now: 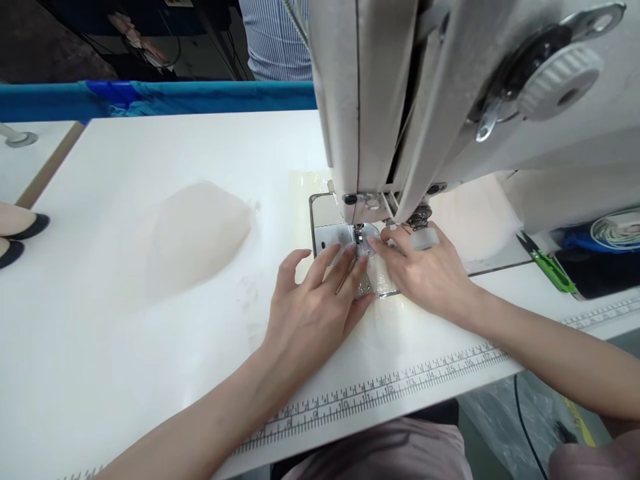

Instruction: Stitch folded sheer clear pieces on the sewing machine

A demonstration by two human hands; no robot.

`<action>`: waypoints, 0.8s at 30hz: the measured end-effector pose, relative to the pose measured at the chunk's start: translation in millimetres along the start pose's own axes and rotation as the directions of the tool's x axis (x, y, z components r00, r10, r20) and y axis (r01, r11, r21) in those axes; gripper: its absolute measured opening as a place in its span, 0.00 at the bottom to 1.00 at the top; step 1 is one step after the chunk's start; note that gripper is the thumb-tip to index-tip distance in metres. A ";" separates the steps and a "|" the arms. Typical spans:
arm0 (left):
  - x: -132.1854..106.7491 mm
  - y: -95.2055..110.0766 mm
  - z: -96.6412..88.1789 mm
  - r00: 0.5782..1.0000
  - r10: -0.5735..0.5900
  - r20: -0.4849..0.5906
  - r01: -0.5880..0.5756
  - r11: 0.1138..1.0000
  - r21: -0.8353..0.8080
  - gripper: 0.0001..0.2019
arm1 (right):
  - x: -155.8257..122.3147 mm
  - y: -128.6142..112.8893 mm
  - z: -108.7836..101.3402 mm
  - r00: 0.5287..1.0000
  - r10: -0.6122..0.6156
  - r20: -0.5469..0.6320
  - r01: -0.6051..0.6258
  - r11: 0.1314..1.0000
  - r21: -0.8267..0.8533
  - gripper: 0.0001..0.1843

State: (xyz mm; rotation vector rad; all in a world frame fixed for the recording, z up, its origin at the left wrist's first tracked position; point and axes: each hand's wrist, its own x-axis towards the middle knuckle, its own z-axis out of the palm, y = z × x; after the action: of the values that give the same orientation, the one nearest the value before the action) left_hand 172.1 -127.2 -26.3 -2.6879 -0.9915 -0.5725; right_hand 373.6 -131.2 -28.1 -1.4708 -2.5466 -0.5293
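The needle and presser foot [359, 233] of a sewing machine [370, 100] stand over a shiny metal needle plate [330, 235]. My left hand [317, 300] lies palm down just in front of the foot, fingers spread and tips on the plate. A thin dark line shows between its fingers; I cannot make out what it is. From the right, my right hand [430, 270] reaches in under the machine head, its fingers bent together beside the foot. Whatever those fingertips hold is too small or hidden to name. Clear tape-like film covers the table around the plate.
A sheer beige fabric piece [205, 233] lies left, another pale piece [475, 217] under the machine arm. Green thread snips [553, 270], a dark phone-like slab [600, 272] and a coiled cable [617, 230] lie right. A printed ruler [390, 390] follows the front edge. Another person's fingers [15, 230] show far left.
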 end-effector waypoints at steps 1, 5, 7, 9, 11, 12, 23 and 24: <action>0.1 -0.1 0.0 1.000 -0.001 0.000 0.001 1.000 0.007 0.17 | 0.0 0.3 0.1 1.000 0.001 -0.003 -0.001 1.000 -0.001 0.18; 0.5 -0.1 0.0 1.000 0.001 -0.009 -0.001 1.000 0.026 0.17 | 0.2 0.5 0.0 1.000 -0.008 -0.013 0.008 1.000 -0.008 0.18; 0.4 0.1 0.2 1.000 -0.001 -0.014 0.001 1.000 0.028 0.17 | 0.3 0.1 -0.4 1.000 -0.007 -0.009 0.007 1.000 -0.009 0.18; 0.1 0.3 0.4 1.000 -0.004 -0.013 0.005 1.000 0.026 0.17 | 0.1 -0.4 -0.6 1.000 -0.003 -0.003 0.003 1.000 -0.008 0.18; -0.4 0.4 0.4 1.000 -0.006 -0.011 0.006 1.000 0.024 0.17 | -0.1 -0.7 -0.8 1.000 -0.001 0.002 0.001 1.000 -0.008 0.18; -0.7 0.3 0.3 1.000 -0.007 -0.013 0.007 1.000 0.023 0.17 | -0.2 -0.7 -0.8 1.000 0.000 0.003 0.000 1.000 -0.008 0.18; 0.1 -1.0 0.9 1.000 -0.005 -0.011 0.005 1.000 0.017 0.17 | 0.2 1.8 1.9 1.000 0.004 -0.027 -0.004 1.000 -0.005 0.19; 0.4 -1.3 1.1 1.000 -0.006 -0.009 0.006 1.000 0.016 0.17 | 0.4 2.1 2.0 1.000 0.004 -0.021 -0.004 1.000 -0.006 0.19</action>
State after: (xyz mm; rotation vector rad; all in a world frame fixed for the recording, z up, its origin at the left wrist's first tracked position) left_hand 171.8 -125.7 -27.0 -2.6670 -0.9981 -0.5749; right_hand 375.3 -129.2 -29.3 -1.4646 -2.5278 -0.5494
